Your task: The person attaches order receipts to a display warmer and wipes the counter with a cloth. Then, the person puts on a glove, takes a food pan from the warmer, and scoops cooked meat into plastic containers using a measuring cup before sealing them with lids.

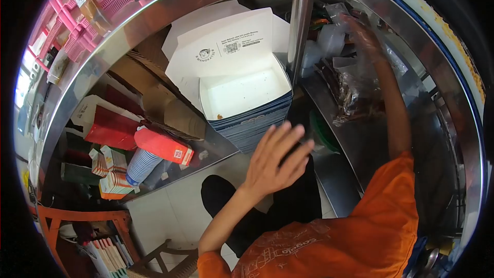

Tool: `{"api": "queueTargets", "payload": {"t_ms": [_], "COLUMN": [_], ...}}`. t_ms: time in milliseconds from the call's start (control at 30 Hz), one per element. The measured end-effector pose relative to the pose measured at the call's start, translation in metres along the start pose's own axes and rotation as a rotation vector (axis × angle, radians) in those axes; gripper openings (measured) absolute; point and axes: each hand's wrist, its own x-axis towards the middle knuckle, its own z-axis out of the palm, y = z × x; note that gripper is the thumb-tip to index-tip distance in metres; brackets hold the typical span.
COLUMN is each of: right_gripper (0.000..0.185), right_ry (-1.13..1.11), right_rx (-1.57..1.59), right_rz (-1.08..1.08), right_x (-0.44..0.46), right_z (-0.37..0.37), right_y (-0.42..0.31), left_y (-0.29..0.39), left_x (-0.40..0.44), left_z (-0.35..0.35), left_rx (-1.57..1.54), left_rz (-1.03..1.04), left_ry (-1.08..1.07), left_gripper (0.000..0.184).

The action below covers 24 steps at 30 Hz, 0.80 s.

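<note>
My left hand (278, 160) is in front of a stack of nested paper food boxes (247, 118), its fingers spread and nothing in them. The top box is white inside, with its printed lid (231, 41) folded up and a small brown crumb on its floor. On the right-hand shelf, my right hand (365, 38) reaches in among clear plastic packets (337, 13). See-through plastic lies over or against this hand, and its fingers are partly hidden and blurred. Below it are clear bags with dark contents (352, 92) and translucent plastic containers (329, 40).
Cardboard boxes (154, 92), a red carton (110, 126), stacked paper cups (144, 164) and small orange-white cartons (114, 175) occupy the left shelf. A metal post (299, 31) divides the shelves. Beneath the right shelf is a green-rimmed container (321, 133). Pink baskets (77, 31) stand upper left.
</note>
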Motion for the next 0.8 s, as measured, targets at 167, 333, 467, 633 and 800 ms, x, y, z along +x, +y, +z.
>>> {"api": "queueTargets", "payload": {"t_ms": [167,333,467,633,800], "right_gripper": [0.045,0.046,0.053,0.046,0.044], "right_ry": [0.021,0.132,0.105,0.213,0.186], "right_rx": [0.225,0.551,0.671,0.761,0.884], "right_rz": [0.281,0.686,0.991,1.078,1.114], "right_x": [-0.013,-0.006,0.018,0.000,-0.005], "right_z": [-0.008,0.043,0.083,0.096,0.107], "right_y": [-0.025,-0.155,-0.254,-0.249,-0.244], "left_y": [-0.005,-0.008,-0.006,0.010,0.003], "left_x": [0.038,0.060,0.058,0.048,0.048], "left_z": [0.032,0.052,0.061,0.066,0.057], "left_rx": [-0.431,-0.430,-0.451,-0.335,-0.328], "left_rz": [-0.429,-0.485,-0.409,-0.321,-0.401], "left_ry": [0.049,0.160,0.159,0.325,0.244], "left_gripper": [0.061,0.085,0.103,0.098,0.091]}}
